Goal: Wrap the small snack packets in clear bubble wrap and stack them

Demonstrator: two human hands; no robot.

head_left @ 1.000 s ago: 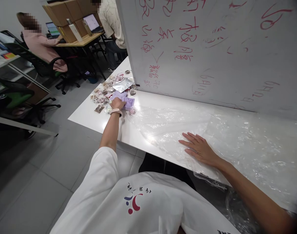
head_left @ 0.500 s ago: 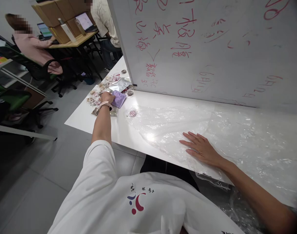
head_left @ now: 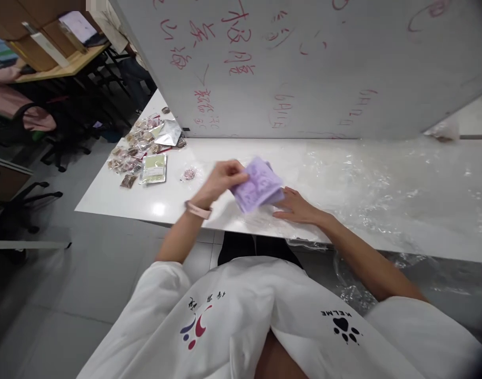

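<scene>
The left grip (head_left: pixel 224 181) pinches the purple packets (head_left: pixel 257 185) between thumb and fingers; they jut past its fingertips toward the right grip, slightly blurred. The left forearm reaches forward and inward, a pink band (head_left: pixel 198 210) round the wrist. The right grip (head_left: pixel 299 208) lies palm down on the clear film (head_left: pixel 343 197), thumb spread from the fingers, some fingertips hidden behind the packets. Left of the left grip, a green packet (head_left: pixel 154 169) lies on the surface (head_left: pixel 100 197).

"KELME" (head_left: pixel 336 313) with paw print (head_left: pixel 346 330) on white shirt (head_left: pixel 244 300), red "6月11日" (head_left: pixel 282 110), "6月12日" (head_left: pixel 358 109) on whiteboard (head_left: pixel 323 63)
</scene>
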